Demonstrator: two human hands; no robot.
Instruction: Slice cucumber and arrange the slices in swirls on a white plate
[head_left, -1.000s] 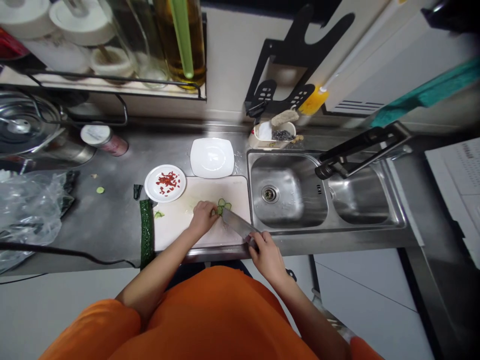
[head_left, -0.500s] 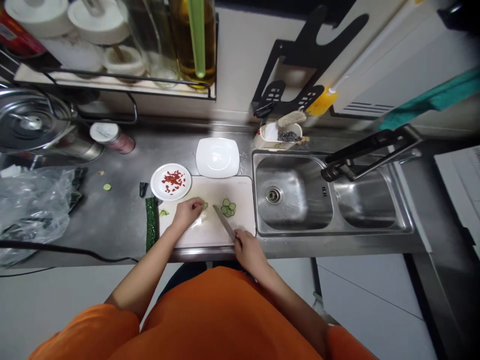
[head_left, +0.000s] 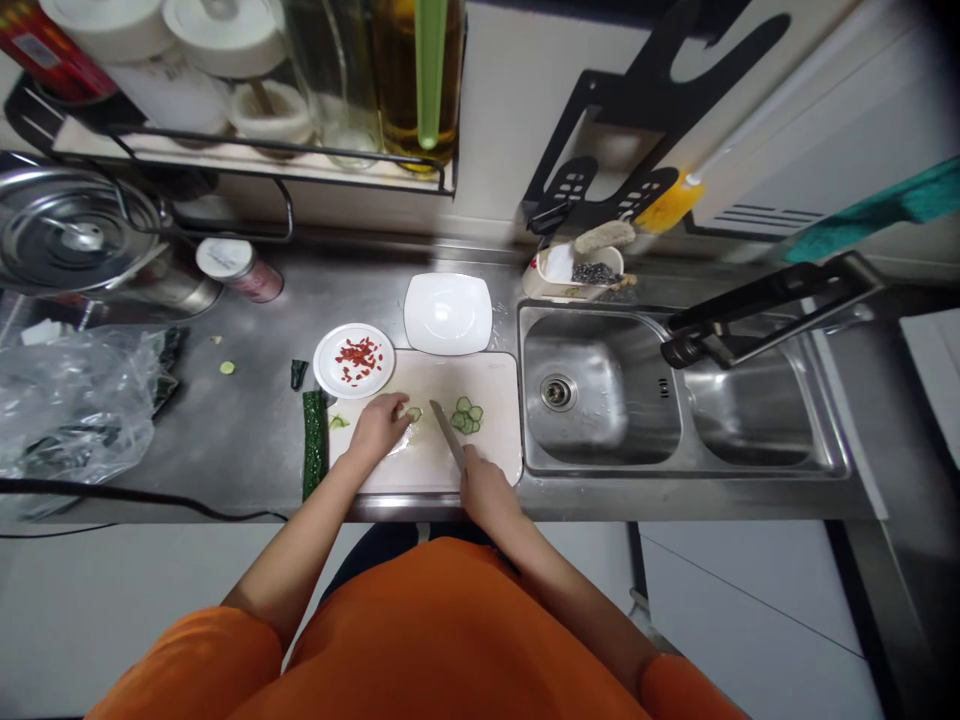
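My right hand (head_left: 487,488) grips a kitchen knife (head_left: 448,436) by its handle, its blade over the white cutting board (head_left: 495,385) and angled to the far left. My left hand (head_left: 381,425) is at the board's left half, fingers loosely curled and apart. Just past its fingertips lies a cucumber slice (head_left: 414,413); whether they touch is hard to tell. Right of the blade sits a small pile of cucumber slices (head_left: 466,416). Green scraps (head_left: 339,422) lie near the board's left edge. Alongside that edge rests a dark green cucumber piece (head_left: 314,445), partly hidden by my forearm.
Behind the board are a plate of chopped red pieces (head_left: 345,385) and a white square dish (head_left: 448,315). A double sink (head_left: 600,400) adjoins on the right. Leftward are a plastic bag (head_left: 90,400), a lidded jar (head_left: 240,270) and a black cable (head_left: 150,492). A rack (head_left: 255,160) overhangs.
The view has shifted, so the counter sits farther right. Against the board, the knife and my right hand have moved slightly left. My left fingers have drawn back a little from the cucumber slice.
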